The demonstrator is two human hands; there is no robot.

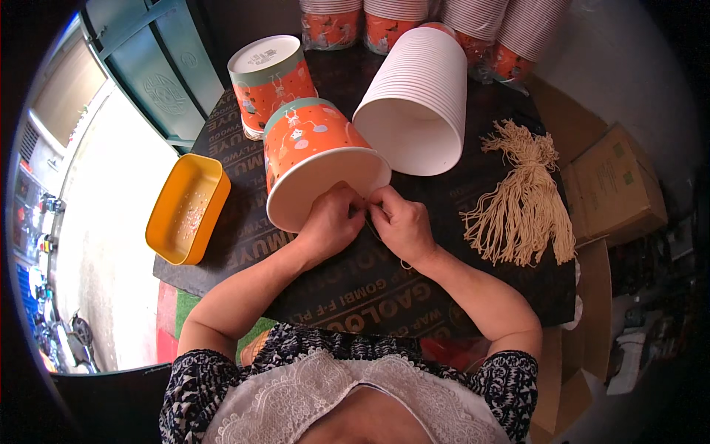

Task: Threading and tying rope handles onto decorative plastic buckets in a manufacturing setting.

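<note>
An orange paper bucket [314,133] with a green base band and white rim lies tilted, its mouth toward me. My left hand [333,220] reaches across the lower part of its mouth, fingers curled in a pinch near the rim; what they grip is hidden. Close beside it, my right hand [401,226] is closed at the rim's right side. A thin cord [405,264] hangs from the right hand and shows again below its wrist. The fingertips of both hands nearly meet.
Behind stands an upside-down orange bucket [268,81]. A stack of white-rimmed buckets [421,96] lies on its side; more wrapped stacks [392,29] stand at the back. Beige cords [521,200] lie right, a yellow tub [188,211] left, on a black tabletop [355,296]. A cardboard box [614,185] is beyond.
</note>
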